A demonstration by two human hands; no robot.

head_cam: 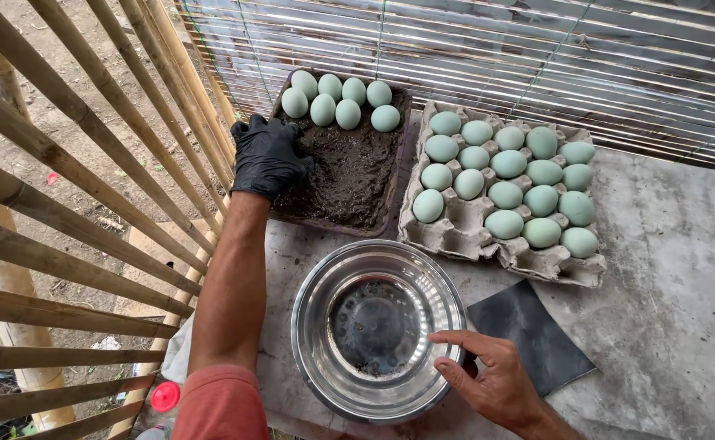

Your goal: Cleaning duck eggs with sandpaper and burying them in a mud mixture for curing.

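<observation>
A bare right hand (496,379) rests on the near right rim of a stainless steel bowl (325,383), fingers loosely spread and gripping nothing, the forefinger lying along the rim. The bowl stands at the near edge of a grey concrete slab (675,269), with a thin film of dark residue at its bottom. Just right of it lies a dark square sheet (537,326), partly under the hand. Beyond the bowl, the left hand (266,156), in a black glove, presses palm-down with fingers curled into dark wet mud filling a shallow tray (396,102); whether it clasps anything in the mud cannot be told. Seven pale green eggs (337,99) sit at the tray's far end. Beside the tray, a grey cardboard egg carton (463,236) holds more green eggs. Bamboo slats (72,163) run along the left; a bamboo blind (537,49) hangs behind.
</observation>
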